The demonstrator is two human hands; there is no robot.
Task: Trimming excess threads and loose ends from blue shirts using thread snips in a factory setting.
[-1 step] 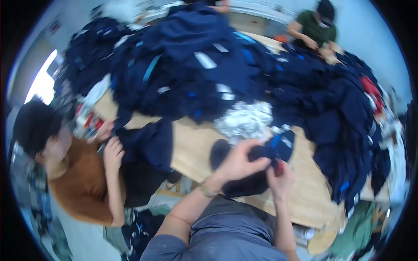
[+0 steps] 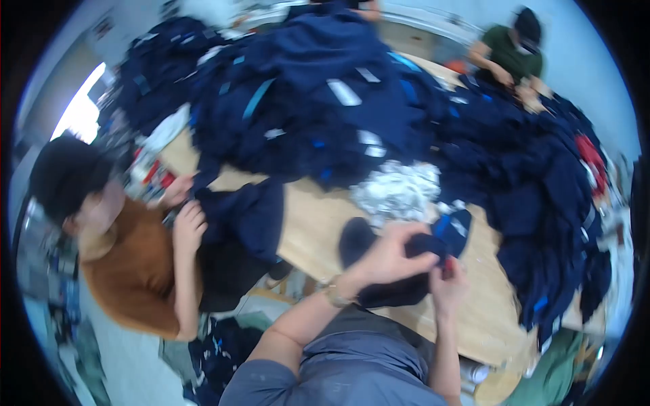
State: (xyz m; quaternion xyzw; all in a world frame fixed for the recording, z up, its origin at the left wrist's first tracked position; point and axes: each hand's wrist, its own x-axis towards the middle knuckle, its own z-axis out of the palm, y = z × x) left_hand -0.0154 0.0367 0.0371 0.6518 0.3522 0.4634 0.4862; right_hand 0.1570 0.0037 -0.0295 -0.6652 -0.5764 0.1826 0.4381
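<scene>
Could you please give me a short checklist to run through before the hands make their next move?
1. Navy garment held by the left hand: ok, dark fabric shows in its grip.
2. Small red object held by the right hand: ok, it shows in the grip, against the garment.
3. Kind of red object identified: cannot tell, it is small and blurred.
4. White heap clear of the left hand: cannot tell, it lies just beyond.
5. Co-worker's hands away from this garment: ok, they are at another navy garment on the left.
</scene>
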